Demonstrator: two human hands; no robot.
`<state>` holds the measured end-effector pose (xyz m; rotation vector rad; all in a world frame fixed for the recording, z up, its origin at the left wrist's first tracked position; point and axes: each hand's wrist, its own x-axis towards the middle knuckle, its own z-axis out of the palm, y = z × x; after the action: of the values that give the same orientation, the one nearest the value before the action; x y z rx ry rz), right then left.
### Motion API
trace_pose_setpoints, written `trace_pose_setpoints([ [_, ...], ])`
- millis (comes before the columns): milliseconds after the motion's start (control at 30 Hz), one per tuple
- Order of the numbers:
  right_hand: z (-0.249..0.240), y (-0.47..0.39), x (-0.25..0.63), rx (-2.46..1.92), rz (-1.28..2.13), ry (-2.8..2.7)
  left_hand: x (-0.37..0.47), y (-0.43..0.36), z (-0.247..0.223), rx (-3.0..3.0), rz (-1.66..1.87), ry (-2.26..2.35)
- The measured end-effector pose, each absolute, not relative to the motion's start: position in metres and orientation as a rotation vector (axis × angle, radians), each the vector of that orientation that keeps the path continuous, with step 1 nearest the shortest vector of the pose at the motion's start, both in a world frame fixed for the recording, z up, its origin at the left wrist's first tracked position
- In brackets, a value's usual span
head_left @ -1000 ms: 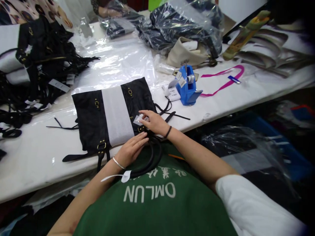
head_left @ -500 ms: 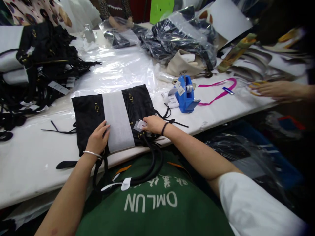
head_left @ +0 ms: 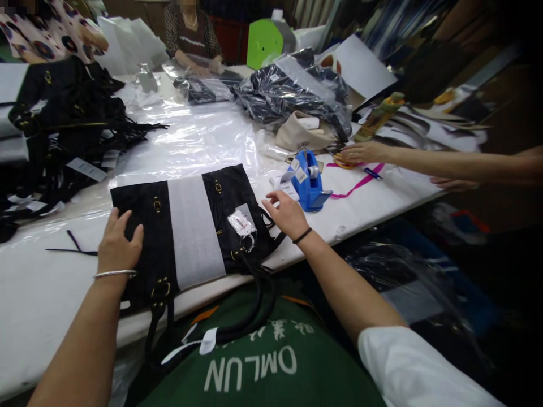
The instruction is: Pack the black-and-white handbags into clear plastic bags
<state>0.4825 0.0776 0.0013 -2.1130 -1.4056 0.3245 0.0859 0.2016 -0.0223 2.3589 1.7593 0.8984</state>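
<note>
A black handbag (head_left: pixel 144 237) with brass buckles lies flat before me, a white paper band (head_left: pixel 194 232) wrapped round its middle. Its dark handles (head_left: pixel 259 288) hang over the table edge onto my green apron. My left hand (head_left: pixel 119 240) rests at the bag's left side, fingers spread. Just off the bag's right edge is my right hand (head_left: pixel 286 213), fingers apart and holding nothing. Between the band and that hand, a small tag in clear plastic (head_left: pixel 241 223) lies on the bag.
A blue tape dispenser (head_left: pixel 309 183) stands right of the bag. Beyond it, a co-worker's hand (head_left: pixel 360 152) reaches in over a pink ribbon (head_left: pixel 356 185). Black bags (head_left: pixel 63 124) are piled at left; plastic-wrapped goods (head_left: pixel 292 87) lie at the back.
My right hand has let go of the tag and moved right. My left hand has shifted left from the paper band. The co-worker's hand has come further in over the table.
</note>
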Motion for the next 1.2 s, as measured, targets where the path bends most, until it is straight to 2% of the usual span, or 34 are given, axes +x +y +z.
trace_pose_setpoints([
  [100,-0.014,0.055,0.48,-2.165,0.505,-1.407,0.056,0.199,-0.037,2.171,0.609,1.986],
  [200,-0.034,0.044,0.467,-2.224,0.512,-1.47,0.034,0.182,-0.053,1.948,0.374,2.124],
  [333,-0.048,0.046,0.463,-2.239,0.455,-1.476,0.032,0.157,-0.06,1.976,0.455,2.175],
  [667,-0.057,0.037,0.473,-2.08,0.678,-1.276,0.042,0.125,-0.059,1.821,0.342,2.182],
  [800,-0.046,0.023,0.488,-2.244,0.766,-1.36,0.027,0.114,-0.054,1.883,0.189,2.149],
  [867,-0.022,0.034,0.497,-2.254,0.696,-1.493,0.028,0.127,-0.041,2.026,0.213,2.118],
  [1033,0.049,0.126,0.482,-1.876,0.185,-1.723,0.08,0.208,-0.006,2.469,0.662,1.827],
  [1100,0.048,0.17,0.464,-1.782,0.111,-1.745,0.106,0.243,-0.011,2.505,0.704,1.825],
  [1200,0.003,0.214,0.446,-1.889,0.098,-1.723,0.126,0.28,-0.042,2.472,0.641,1.955],
])
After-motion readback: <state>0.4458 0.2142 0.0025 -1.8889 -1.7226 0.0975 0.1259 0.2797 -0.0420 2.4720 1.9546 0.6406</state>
